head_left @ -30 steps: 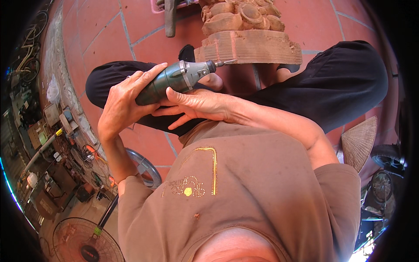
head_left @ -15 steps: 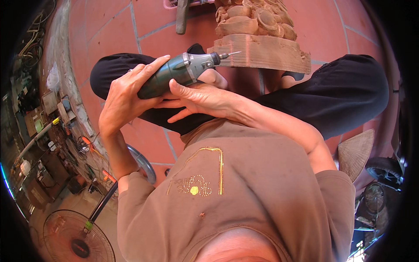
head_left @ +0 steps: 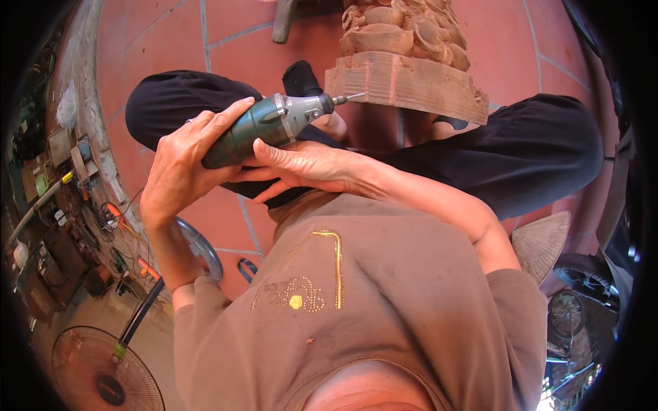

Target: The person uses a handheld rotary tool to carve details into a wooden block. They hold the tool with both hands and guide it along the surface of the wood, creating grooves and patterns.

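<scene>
My left hand is wrapped round the rear of a die grinder with a dark green body and grey metal nose. A thin pointed bit sticks out of its front toward the right. My right hand lies against the near side of the grinder, thumb up along the body and fingers stretched out toward my left hand. Beyond the bit stands a carved wooden piece with rounded shapes on a thick flat base. The bit's tip overlaps the base's near left edge; whether it touches I cannot tell.
My crossed legs in black trousers flank the wood on the red tiled floor. A wooden mallet-like handle lies far left of the carving. A fan, cables and tools crowd the left side; a woven fan-shaped thing and wheels are right.
The grinder and both hands have shifted slightly left and down in the picture. The view itself has also moved a little, and the grip looks the same.
</scene>
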The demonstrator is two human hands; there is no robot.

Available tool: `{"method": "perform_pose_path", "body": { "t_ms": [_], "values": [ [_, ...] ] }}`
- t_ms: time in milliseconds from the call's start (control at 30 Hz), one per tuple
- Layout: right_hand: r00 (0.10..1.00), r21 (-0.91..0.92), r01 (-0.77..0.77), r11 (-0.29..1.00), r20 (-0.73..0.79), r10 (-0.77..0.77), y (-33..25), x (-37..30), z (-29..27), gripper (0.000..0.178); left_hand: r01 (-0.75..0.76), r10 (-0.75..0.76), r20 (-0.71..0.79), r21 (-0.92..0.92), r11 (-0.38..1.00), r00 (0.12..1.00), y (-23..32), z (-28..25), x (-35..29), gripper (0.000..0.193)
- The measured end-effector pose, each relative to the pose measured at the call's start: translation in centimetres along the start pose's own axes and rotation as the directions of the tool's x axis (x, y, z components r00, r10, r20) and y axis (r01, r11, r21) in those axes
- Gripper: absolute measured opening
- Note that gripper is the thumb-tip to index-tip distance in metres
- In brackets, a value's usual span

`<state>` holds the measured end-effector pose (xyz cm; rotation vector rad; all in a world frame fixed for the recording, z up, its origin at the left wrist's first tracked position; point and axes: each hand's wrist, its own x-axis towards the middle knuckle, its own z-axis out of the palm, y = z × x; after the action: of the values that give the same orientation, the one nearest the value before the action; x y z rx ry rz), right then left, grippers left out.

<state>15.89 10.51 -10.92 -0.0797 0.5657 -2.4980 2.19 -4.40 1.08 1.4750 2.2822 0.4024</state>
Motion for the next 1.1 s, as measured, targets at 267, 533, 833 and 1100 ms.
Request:
{"method": "perform_pose_path", "body": {
  "t_ms": [267,533,833,1100],
  "values": [
    [1.000,0.008,0.005,1.000,0.004,-0.005,0.31,-0.10,-0.10,0.099,0.066,-0.069,0.092,0.037,0.997,0.993,0.24,-0.36,-0.12,0.086],
    [1.000,0.022,0.007,1.000,0.001,-0.007,0.18,-0.16,-0.11,0.098,0.053,-0.054,0.064,0.029,0.998,0.996,0.27,-0.16,-0.08,0.086],
    [1.000,0.032,0.019,0.999,-0.004,-0.019,0.61,-0.11,-0.33,0.099,0.076,-0.080,0.094,0.046,0.996,0.992,0.60,-0.37,0.20,0.085],
    [0.999,0.049,0.041,0.998,-0.020,-0.040,0.23,-0.03,-0.12,0.101,0.082,-0.085,0.093,0.027,0.996,0.992,0.56,-0.51,0.52,0.087]
  ]
}}
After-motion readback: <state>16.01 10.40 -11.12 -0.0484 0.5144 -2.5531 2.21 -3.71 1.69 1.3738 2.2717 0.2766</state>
